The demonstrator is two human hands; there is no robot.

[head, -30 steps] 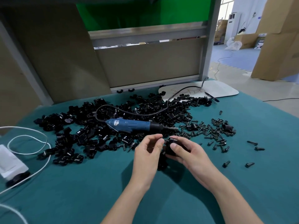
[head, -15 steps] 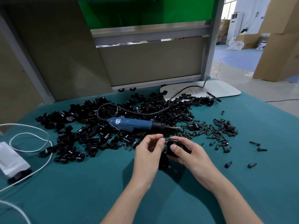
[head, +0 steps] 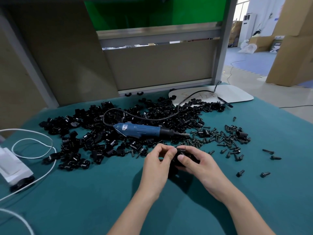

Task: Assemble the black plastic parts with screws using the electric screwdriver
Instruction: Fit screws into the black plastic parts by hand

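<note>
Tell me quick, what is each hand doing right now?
Left hand: fingers curled, pinching the black plastic part.
Right hand: gripping the same part.

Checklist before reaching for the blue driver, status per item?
1. Small black plastic part gripped: ok, left hand and right hand both hold it.
2. Screw seated in the part: cannot tell, fingers hide it.
3. Blue electric screwdriver reachable: ok, lies unheld on the heap of black plastic parts just beyond the hands.
4. Hand free for it: not ok, both busy.
5. Spare black screws: ok, scattered right of the screwdriver's tip.
6. Screwdriver's black cable free: cannot tell, it loops across the heap.
</note>
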